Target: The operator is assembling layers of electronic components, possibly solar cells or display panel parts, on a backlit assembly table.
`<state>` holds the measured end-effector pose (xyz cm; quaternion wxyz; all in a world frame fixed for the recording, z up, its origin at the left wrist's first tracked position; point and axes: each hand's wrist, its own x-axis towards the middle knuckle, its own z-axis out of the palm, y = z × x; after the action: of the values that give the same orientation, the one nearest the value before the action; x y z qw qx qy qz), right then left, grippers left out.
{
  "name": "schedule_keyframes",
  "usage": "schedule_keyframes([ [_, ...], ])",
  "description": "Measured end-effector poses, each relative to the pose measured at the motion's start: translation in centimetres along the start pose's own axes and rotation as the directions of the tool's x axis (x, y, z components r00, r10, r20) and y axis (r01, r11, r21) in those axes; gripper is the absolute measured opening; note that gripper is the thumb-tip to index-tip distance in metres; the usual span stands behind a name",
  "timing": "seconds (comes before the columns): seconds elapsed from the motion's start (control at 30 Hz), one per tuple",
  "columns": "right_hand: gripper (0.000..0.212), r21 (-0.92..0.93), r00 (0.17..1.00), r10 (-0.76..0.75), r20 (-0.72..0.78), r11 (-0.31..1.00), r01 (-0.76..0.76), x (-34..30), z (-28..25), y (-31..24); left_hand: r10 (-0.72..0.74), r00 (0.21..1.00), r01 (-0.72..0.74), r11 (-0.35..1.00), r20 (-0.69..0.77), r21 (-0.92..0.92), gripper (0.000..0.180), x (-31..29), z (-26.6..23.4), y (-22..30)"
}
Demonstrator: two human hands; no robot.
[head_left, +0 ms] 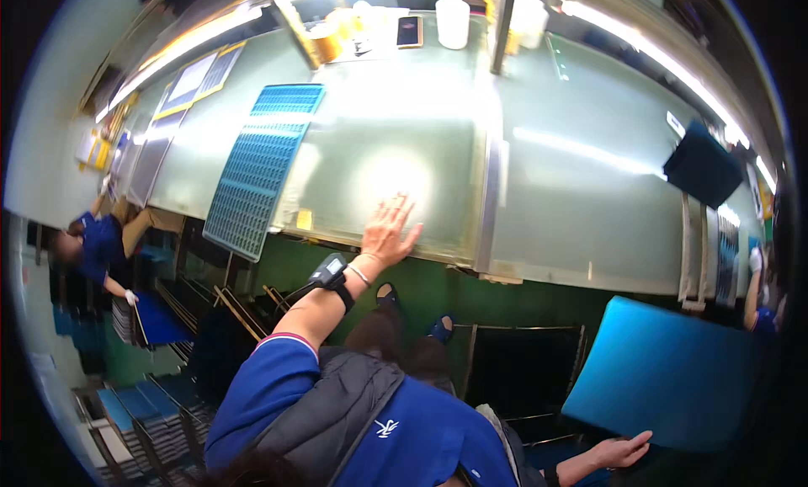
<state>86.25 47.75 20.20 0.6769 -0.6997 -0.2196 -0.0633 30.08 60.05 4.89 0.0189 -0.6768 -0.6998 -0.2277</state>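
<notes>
My left hand [389,234] reaches over the near edge of the pale worktable [404,133], palm down with its fingers spread and nothing in it. Whether it rests on the surface I cannot tell. A small dark device is strapped to that wrist. Low on the right, my right hand [621,451] has its fingers closed at the lower edge of a large flat blue sheet [665,373]. The sheet is held out to my side, below table height, and its far corner fades into shadow. Left of my left hand, a blue gridded panel [265,163] lies on the table, slightly overhanging the near edge.
Across the table at the back are a phone [410,31] and a white bottle [453,21]. A dark blue piece [704,164] sits at the right. Racks [151,403] of sheets stand lower left. Another person [97,243] works at far left; a co-worker's gloved hand [755,261] shows at far right.
</notes>
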Motion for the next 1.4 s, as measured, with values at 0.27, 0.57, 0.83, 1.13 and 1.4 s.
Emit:
schedule_keyframes([
  [0.27,0.025,0.218,0.58,0.203,0.789,0.79,-0.573,-16.3,15.1,-9.6,0.013,0.982,0.074,0.89,0.189,-0.449,0.04,-5.3,-9.6,-6.8],
  [0.57,0.017,-0.397,-0.306,0.339,0.889,0.241,-0.886,-39.4,23.5,-7.7,-0.847,0.506,0.652,0.499,-0.162,-0.571,0.012,-22.2,-18.9,-20.5],
  [0.83,0.019,-0.627,-0.44,0.493,0.751,0.324,-0.708,-45.4,24.7,-4.2,-0.925,0.36,0.717,0.358,-0.122,-0.598,0.02,-23.5,-18.6,-21.9],
  [1.13,0.031,-0.643,-0.356,0.637,0.683,0.294,-0.707,-45.0,24.8,-6.7,-0.703,0.251,0.474,-0.51,0.666,-0.717,0.031,-21.1,-17.6,-22.6],
  [1.4,0.026,-0.653,-0.442,0.554,0.705,0.264,-0.71,-45.3,24.6,-8.6,-0.938,0.116,0.81,-0.101,0.326,-0.578,0.031,-19.8,-18.7,-22.1],
])
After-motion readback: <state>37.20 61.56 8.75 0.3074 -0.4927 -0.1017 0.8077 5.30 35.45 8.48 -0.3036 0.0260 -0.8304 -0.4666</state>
